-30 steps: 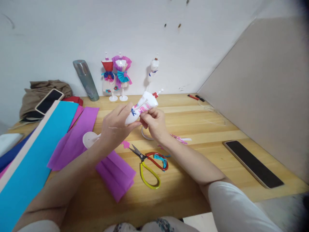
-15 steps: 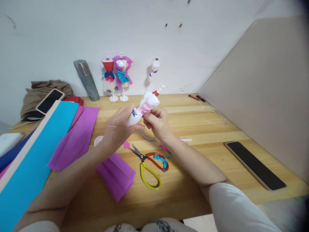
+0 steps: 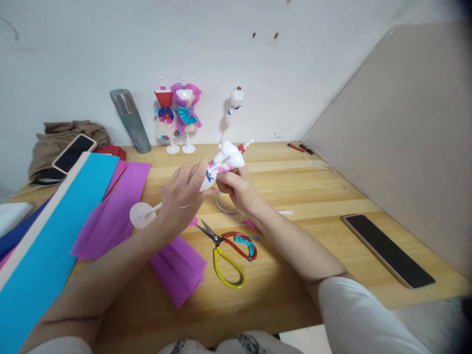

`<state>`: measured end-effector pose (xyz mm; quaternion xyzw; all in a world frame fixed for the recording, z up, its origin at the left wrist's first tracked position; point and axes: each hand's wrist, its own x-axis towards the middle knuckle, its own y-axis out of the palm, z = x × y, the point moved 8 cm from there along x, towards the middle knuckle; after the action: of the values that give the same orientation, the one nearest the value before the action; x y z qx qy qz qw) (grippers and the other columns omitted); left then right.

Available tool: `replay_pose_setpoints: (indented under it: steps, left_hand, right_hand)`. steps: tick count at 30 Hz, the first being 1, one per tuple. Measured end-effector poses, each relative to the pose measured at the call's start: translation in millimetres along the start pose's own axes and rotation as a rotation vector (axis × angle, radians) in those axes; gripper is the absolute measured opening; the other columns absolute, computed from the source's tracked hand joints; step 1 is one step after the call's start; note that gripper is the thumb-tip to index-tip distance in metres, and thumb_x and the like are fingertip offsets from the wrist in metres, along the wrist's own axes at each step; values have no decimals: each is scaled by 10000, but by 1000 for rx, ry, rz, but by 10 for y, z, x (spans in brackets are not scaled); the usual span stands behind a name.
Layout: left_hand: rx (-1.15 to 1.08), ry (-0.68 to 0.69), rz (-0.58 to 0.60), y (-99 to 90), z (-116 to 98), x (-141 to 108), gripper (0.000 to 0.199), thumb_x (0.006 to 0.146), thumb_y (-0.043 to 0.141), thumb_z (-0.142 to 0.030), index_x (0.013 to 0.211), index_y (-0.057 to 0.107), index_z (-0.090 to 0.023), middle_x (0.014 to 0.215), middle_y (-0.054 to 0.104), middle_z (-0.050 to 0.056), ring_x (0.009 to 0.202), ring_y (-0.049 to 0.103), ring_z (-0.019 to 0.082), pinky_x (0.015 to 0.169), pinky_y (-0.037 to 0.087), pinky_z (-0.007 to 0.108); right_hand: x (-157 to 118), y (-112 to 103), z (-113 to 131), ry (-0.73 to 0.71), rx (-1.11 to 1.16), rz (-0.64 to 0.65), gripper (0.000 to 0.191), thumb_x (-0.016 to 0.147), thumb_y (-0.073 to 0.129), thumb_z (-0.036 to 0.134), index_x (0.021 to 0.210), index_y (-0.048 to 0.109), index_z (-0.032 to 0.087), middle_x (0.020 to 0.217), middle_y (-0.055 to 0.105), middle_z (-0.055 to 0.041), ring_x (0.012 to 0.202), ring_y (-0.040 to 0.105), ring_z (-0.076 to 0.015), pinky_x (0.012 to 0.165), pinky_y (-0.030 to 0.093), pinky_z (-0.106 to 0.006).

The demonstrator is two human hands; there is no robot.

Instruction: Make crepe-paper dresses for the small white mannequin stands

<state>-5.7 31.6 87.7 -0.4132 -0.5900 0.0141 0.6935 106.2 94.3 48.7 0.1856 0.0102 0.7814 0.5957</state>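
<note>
Mannequin (image 3: 233, 155): chest was covered, no ruffle showed; left hand (image 3: 182, 196) gripped it beyond the scissors (image 3: 217, 240); right hand (image 3: 239, 189) touched it, hold indiscernible.

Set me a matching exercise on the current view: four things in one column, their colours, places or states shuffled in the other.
Things:
1. Scissors
2. Flask
3. Slanted miniature dress form
4. Blue sheet

Descriptions:
A. In the grip of the left hand, with the right hand close against it
B. Spread lengthwise along the left part of the table
C. Blades parted, one handle loop red and the other yellow
D. Grey-green, at the back by the wall

Right pairs: 1-C, 2-D, 3-A, 4-B
</note>
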Motion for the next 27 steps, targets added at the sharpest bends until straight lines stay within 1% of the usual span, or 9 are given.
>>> replay_pose_setpoints:
  steps: [2, 4, 7, 10, 13, 17, 22, 23, 27]
  left_hand:
    - [-25, 11, -18, -6, -7, -1, 404, 921, 632, -372, 1267, 573, -172, 1024, 716, 104, 902, 676, 228, 762, 525, 320]
    - [-38, 11, -26, -5, -8, -5, 415, 913, 644, -375, 1269, 569, -177, 1038, 717, 101, 908, 681, 228, 767, 531, 320]
    - [-50, -29, -19, 7, 25, -12, 438, 893, 667, -403, 1265, 566, -195, 1060, 718, 91, 921, 689, 225, 769, 542, 314]
    - [-39, -80, -3, 15, 85, -12, 471, 857, 707, -427, 1258, 569, -223, 1072, 718, 83, 949, 694, 231, 801, 552, 323]
    - [-4, -71, -12, 4, 100, -4, 453, 871, 688, -431, 1261, 567, -235, 1075, 722, 90, 942, 698, 238, 798, 558, 342]
    - [35, -26, -28, 8, 74, -2, 425, 916, 636, -405, 1277, 556, -196, 1060, 728, 101, 924, 698, 228, 784, 555, 330]
    - [34, 28, -87, -21, 19, -7, 435, 926, 615, -433, 1272, 556, -176, 1055, 730, 101, 929, 699, 221, 809, 552, 310]
    - [29, 31, -99, -33, 11, -8, 429, 928, 612, -433, 1268, 557, -178, 1051, 730, 98, 924, 701, 220, 804, 552, 308]
    - [-11, -10, -70, -24, 37, -3, 434, 904, 651, -415, 1275, 564, -205, 1058, 729, 88, 929, 702, 218, 795, 550, 304]
  right_hand:
    - [4, 8, -6, 5, 5, 14, 246, 640, 582, 201, 506, 375, 216, 445, 260, 97, 426, 179, -43, 432, 112, -252]
    - [7, 2, 11, -14, 11, -3, 240, 615, 569, 184, 494, 364, 218, 439, 254, 98, 420, 174, -40, 429, 114, -250]
    - [11, -3, 45, -40, 15, -23, 237, 580, 552, 176, 472, 345, 219, 427, 247, 99, 415, 169, -35, 429, 123, -243]
    - [17, 35, 49, -21, -14, 49, 241, 595, 568, 195, 467, 364, 213, 429, 279, 89, 416, 201, -39, 431, 141, -243]
    - [16, 65, 55, -20, -48, 115, 249, 648, 590, 224, 474, 414, 198, 446, 338, 68, 435, 266, -51, 444, 174, -246]
    - [23, 15, 15, 11, -45, 42, 311, 674, 611, 254, 464, 387, 206, 422, 305, 81, 421, 223, -42, 439, 137, -247]
    - [26, 48, -6, 42, -18, 55, 344, 647, 630, 266, 448, 354, 217, 393, 282, 94, 389, 200, -28, 418, 130, -232]
    - [25, 44, -3, 45, -4, 44, 335, 632, 625, 252, 444, 350, 217, 389, 278, 97, 382, 196, -25, 412, 129, -227]
    - [13, 33, 53, 26, 24, 14, 308, 585, 594, 195, 402, 346, 208, 360, 288, 94, 355, 206, -14, 389, 130, -211]
